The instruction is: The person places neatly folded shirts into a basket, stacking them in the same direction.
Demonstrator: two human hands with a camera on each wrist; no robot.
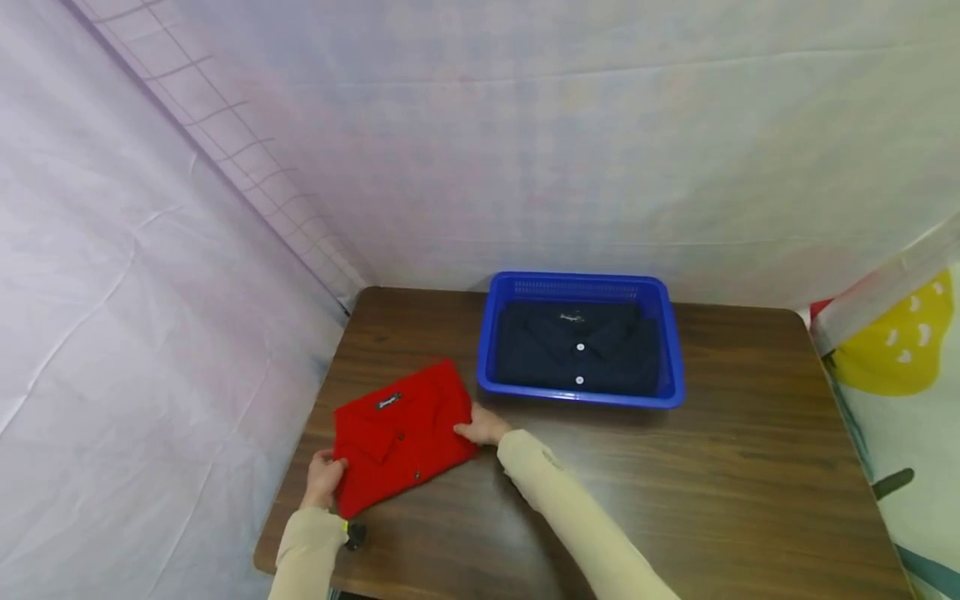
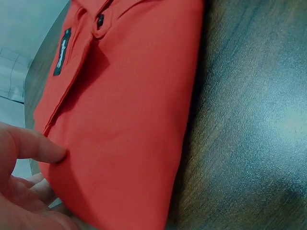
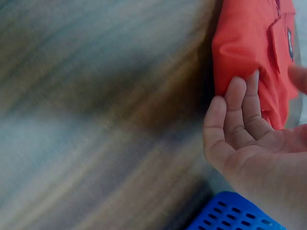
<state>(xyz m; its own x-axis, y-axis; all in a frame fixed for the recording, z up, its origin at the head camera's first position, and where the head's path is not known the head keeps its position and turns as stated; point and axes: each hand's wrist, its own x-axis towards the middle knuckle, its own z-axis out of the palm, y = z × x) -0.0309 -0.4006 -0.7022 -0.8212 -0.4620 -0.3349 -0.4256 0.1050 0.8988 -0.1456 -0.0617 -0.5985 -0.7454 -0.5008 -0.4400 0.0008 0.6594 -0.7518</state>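
Note:
A folded red polo shirt (image 1: 405, 437) lies at an angle on the left part of the table, its collar, dark label and buttons facing up. My left hand (image 1: 324, 479) pinches its left edge; in the left wrist view the thumb (image 2: 50, 149) presses on the fabric while the other fingers go under the edge. At the shirt's right edge is my right hand (image 1: 483, 425). In the right wrist view its fingertips (image 3: 235, 91) touch the side of the fold, with the thumb held apart from them.
A blue plastic basket (image 1: 677, 367) stands at the table's back, holding a folded dark navy shirt (image 1: 555, 358) with white buttons. A small black and yellow object (image 1: 356, 535) lies beside my left wrist. The wooden table (image 1: 750, 467) extends to the right, with white curtains (image 1: 480, 150) behind it.

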